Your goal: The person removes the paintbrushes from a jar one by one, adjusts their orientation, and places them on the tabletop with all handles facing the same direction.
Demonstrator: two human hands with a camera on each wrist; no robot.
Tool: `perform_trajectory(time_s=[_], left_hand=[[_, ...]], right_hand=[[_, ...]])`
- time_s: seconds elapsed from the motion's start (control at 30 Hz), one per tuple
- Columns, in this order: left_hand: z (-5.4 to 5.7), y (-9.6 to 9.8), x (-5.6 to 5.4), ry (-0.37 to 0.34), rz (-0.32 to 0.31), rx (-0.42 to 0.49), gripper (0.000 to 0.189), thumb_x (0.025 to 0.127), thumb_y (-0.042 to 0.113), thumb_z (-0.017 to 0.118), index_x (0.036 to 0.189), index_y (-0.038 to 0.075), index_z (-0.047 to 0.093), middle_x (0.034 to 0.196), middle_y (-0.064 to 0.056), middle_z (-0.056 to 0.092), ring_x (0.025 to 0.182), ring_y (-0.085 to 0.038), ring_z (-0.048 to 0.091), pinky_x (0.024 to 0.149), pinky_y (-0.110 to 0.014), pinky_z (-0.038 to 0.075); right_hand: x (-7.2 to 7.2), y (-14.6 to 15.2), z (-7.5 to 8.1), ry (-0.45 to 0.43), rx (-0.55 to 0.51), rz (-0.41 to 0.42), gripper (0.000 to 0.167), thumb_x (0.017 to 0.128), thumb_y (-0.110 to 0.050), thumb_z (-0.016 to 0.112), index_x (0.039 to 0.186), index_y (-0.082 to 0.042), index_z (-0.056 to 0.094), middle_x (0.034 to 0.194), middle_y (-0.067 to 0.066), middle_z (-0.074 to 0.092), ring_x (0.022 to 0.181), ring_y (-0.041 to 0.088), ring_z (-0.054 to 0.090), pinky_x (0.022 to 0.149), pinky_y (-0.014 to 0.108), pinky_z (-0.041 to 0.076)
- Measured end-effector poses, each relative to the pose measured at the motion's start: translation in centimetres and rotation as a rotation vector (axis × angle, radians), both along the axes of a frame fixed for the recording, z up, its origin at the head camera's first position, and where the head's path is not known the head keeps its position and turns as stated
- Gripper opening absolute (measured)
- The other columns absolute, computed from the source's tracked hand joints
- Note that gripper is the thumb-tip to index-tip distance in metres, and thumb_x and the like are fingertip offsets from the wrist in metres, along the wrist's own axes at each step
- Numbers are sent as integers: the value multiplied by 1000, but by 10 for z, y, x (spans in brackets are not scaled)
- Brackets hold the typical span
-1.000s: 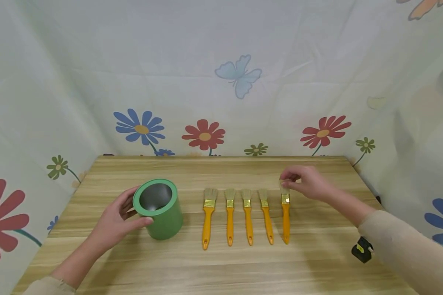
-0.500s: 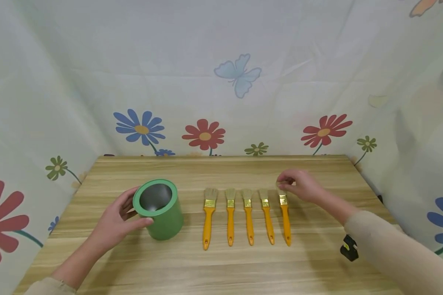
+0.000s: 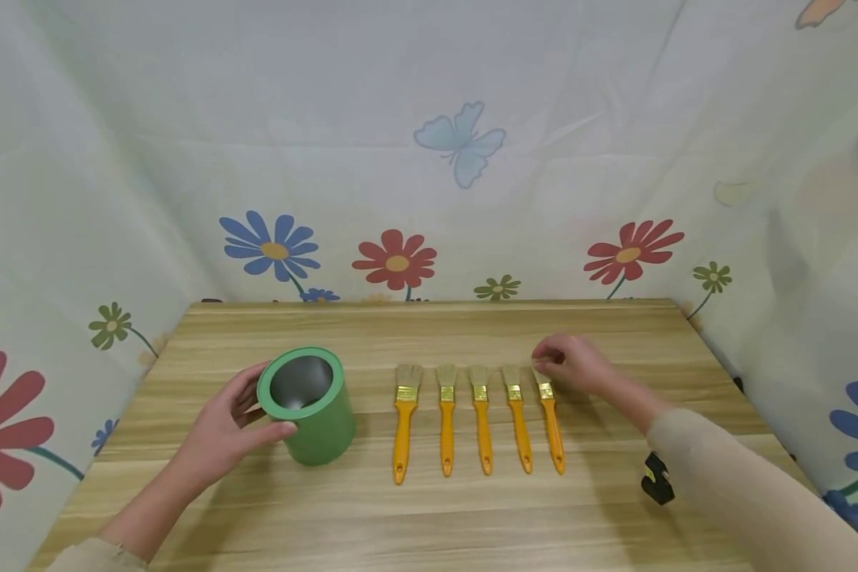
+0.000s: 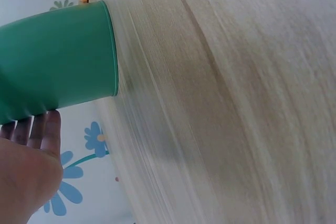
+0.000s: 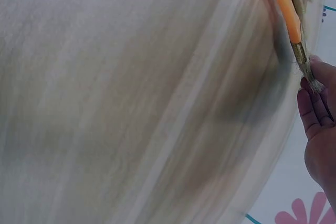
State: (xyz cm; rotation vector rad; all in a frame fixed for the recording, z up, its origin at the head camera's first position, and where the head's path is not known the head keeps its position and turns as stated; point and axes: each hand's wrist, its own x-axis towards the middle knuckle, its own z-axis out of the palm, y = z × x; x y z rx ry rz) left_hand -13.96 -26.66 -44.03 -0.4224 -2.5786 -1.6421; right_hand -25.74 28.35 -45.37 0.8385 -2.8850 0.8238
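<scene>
My left hand (image 3: 229, 429) grips a green can (image 3: 322, 433) from its left side, thumb at the near rim and fingers round the back. The can stands upright, its dark inside visible; in the left wrist view fingertips lie against the green wall (image 4: 58, 56). To its right, several paintbrushes with orange handles lie in a row, bristles away from me. My right hand (image 3: 575, 365) pinches the bristles of the rightmost paintbrush (image 3: 551, 425) between thumb and fingers. That brush slants, its handle end toward the lower right. The right wrist view shows its bristles (image 5: 311, 78) between the fingertips.
A wood-grain table (image 3: 429, 524) carries everything. The widest paintbrush (image 3: 402, 437) lies nearest the can, with other brushes (image 3: 482, 437) spaced beside it. A white flowered cloth (image 3: 314, 143) hangs at the back and sides. A small black object (image 3: 658, 479) shows by the right sleeve.
My right hand has moved left and slightly toward me with the bristle end of the rightmost paintbrush, tilting the brush closer to the row. The left hand and can have stayed put.
</scene>
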Motion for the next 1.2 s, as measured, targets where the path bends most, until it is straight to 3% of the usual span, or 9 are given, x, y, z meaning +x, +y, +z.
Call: perform_trajectory(time_s=[0.27, 0.63, 0.83, 1.0, 1.2], left_hand=[[1, 1, 0, -23, 6, -16, 85, 90, 15, 89, 161, 12, 43, 156, -15, 55, 129, 9, 53, 101, -10, 48], [4, 2, 1, -28, -1, -23, 84, 91, 15, 89, 161, 12, 42, 156, -15, 55, 129, 9, 53, 101, -10, 49], [6, 1, 2, -38, 3, -26, 85, 91, 16, 89, 162, 12, 42, 156, -14, 55, 129, 9, 53, 101, -10, 49], [6, 1, 1, -40, -1, -28, 85, 91, 17, 89, 162, 15, 42, 157, -13, 55, 130, 8, 53, 101, -11, 49], [5, -4, -1, -25, -30, -65, 91, 89, 17, 91, 164, 18, 40, 158, -10, 54, 131, 9, 52, 102, -12, 49]], right_hand=[[4, 0, -5, -50, 44, -81, 7, 99, -5, 76, 106, -3, 78, 97, 5, 74, 88, 20, 63, 82, 42, 60], [4, 1, -16, 49, 24, -86, 7, 96, -4, 79, 102, -2, 77, 97, 9, 73, 86, 23, 63, 80, 44, 58], [2, 0, -21, 66, 9, -136, 12, 98, -6, 78, 107, 1, 77, 101, 12, 74, 92, 27, 67, 85, 50, 61], [2, 0, -16, 71, -29, -195, 18, 99, -8, 77, 113, 4, 76, 106, 16, 73, 97, 32, 69, 90, 53, 62], [7, 5, 4, 49, -22, -203, 23, 102, -14, 76, 117, 3, 75, 108, 15, 76, 100, 33, 71, 93, 55, 62]])
